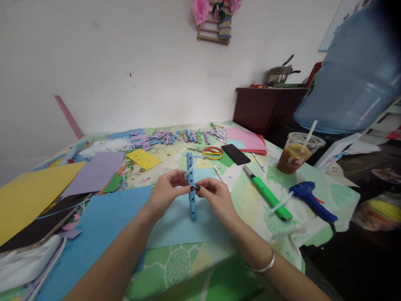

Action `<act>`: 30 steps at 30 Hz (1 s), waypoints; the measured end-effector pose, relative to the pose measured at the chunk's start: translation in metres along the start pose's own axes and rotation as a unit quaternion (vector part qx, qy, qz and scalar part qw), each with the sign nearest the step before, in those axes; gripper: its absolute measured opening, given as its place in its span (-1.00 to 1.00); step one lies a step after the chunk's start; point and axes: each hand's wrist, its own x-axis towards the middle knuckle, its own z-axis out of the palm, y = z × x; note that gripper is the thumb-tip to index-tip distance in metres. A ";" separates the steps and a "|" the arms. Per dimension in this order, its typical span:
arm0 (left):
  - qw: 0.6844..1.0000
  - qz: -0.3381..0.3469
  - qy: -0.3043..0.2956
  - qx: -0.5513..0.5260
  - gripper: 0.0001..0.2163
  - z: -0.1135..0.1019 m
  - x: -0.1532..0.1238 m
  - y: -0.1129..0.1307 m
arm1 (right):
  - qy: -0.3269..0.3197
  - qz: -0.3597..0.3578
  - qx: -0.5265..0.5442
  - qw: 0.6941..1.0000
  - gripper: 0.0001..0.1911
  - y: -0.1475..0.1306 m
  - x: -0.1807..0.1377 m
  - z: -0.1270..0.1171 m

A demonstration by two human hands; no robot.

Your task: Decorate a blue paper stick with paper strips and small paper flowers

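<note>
A blue tube (pixel 189 167) with a row of dark dots or holes, like a rolled foam flute, stands nearly upright over a light blue sheet (pixel 169 234). A thin pale blue strip (pixel 188 172) winds around it. My left hand (pixel 169 190) is closed on the tube, its thumb against the front near the middle. On the other side, my right hand (pixel 216 194) pinches at the same spot, thumb and forefinger together by the left thumb. What sits between those right fingertips is too small to make out; it may be the strip's end.
Behind the hands lie scissors (pixel 213 152), a black phone (pixel 235 154) and several small dotted rolls (pixel 188 136). At right are a green utility knife (pixel 271 196), a blue glue gun (pixel 313 200) and a drink cup (pixel 294 154). Coloured sheets (pixel 90 173) cover the left.
</note>
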 end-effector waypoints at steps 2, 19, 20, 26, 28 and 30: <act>1.000 -0.002 0.003 -0.007 -0.68 0.000 0.001 0.000 | -0.002 0.002 -0.003 1.000 -0.85 0.000 0.000 0.000; 0.988 0.003 -0.003 -0.157 -0.74 -0.008 0.001 -0.001 | -0.124 0.173 0.134 0.968 -0.70 -0.003 -0.007 -0.001; 0.986 -0.002 -0.010 -0.165 -0.75 -0.008 0.001 0.000 | -0.139 0.182 0.159 0.960 -0.68 -0.004 -0.007 -0.001; 0.979 -0.038 -0.032 -0.197 -0.78 -0.007 0.000 0.000 | -0.128 0.169 0.201 0.956 -0.69 -0.007 -0.008 -0.001; 0.978 -0.041 -0.034 -0.202 -0.78 -0.007 0.001 0.000 | -0.118 0.166 0.197 0.959 -0.71 -0.007 -0.008 -0.001; 0.977 -0.042 -0.035 -0.208 -0.78 -0.007 0.001 -0.001 | -0.117 0.164 0.195 0.960 -0.73 -0.006 -0.008 -0.001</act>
